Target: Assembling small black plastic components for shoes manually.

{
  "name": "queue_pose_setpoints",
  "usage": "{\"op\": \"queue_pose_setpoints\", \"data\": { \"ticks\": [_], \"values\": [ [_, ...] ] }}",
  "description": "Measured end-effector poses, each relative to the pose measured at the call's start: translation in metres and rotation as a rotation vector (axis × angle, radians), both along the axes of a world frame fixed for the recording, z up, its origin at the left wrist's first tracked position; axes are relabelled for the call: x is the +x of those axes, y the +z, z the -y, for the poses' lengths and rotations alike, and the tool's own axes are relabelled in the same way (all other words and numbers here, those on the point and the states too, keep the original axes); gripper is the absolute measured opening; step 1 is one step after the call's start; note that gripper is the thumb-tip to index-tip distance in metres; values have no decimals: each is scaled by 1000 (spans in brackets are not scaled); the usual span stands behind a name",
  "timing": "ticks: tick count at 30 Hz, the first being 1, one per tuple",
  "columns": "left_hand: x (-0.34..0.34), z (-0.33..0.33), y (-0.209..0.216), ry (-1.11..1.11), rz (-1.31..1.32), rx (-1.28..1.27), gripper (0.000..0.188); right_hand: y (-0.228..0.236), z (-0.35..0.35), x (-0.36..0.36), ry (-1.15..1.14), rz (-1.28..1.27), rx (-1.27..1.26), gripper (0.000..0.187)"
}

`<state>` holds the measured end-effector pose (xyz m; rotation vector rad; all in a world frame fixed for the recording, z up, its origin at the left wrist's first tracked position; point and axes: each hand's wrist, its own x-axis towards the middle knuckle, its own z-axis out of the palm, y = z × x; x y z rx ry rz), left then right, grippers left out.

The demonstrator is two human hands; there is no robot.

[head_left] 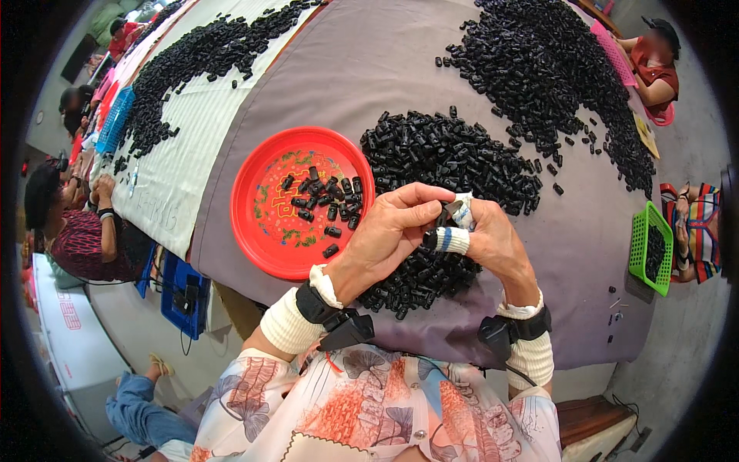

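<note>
Over the near pile of black pieces [454, 146], in the head view, a small black piece [443, 219] is pinched by the left hand [382, 231], thumb and forefinger together. The right hand [494, 237] is held close beside it, fingers curled; whether they are clamped on it cannot be told. Leftward, more pieces are held by a red plate [248, 231].
</note>
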<state>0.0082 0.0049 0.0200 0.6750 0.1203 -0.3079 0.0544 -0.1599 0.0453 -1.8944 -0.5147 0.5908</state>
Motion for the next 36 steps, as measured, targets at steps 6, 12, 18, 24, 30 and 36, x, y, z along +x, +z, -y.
{"op": "queue_pose_setpoints", "data": {
  "ticks": [6, 12, 18, 24, 30, 36],
  "values": [
    [-1, 0, 1, 2, -5, -1, 19, 0, 1, -1, -5, -3, -20, 34],
    [-2, 0, 0, 9, 0, 14, 19, -2, -1, -2, 27, 1, 20, 32],
    [-3, 1, 2, 21, -2, 21, 19, -3, 1, -3, 24, 22, -36, 34],
    [-1, 3, 6, 19, 3, 24, 20, -8, 2, 0, -33, 66, 49, 37],
    [-1, 2, 5, 17, 8, 16, 19, -6, 1, -1, -39, 26, 52, 37],
    [0, 2, 3, 25, 3, 16, 18, -1, 0, 1, -9, 43, -45, 37]
  ]
}}
